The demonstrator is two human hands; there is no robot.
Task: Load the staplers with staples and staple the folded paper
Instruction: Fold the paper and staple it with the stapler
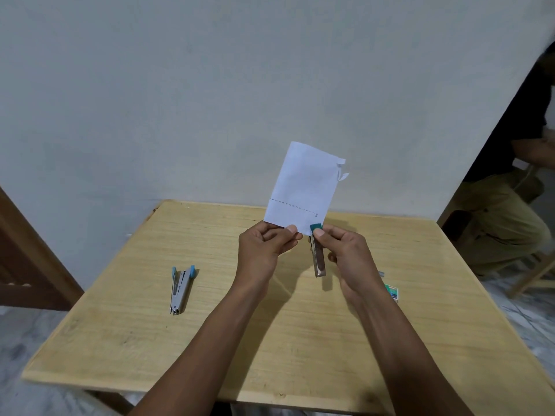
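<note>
Head view: your left hand (264, 247) holds the folded white sheet of paper (303, 187) upright above the light wooden table (270, 340), grip pinching its lower edge between thumb and fingers. Your right hand (345, 253) has its grip curled round the slim steel stapler with the green cap (318, 256), the cap touching the sheet's lower right corner. Whether the paper sits inside the stapler's mouth cannot be told. A row of staples already crosses the sheet.

Assessment: the paper is light and limp and will likely buckle, so pinch close to the stapling point. The stapler is rigid, smooth metal; hold it mid-body.

A second steel stapler with blue tips (180, 288) lies on the table, well apart to the left
</note>
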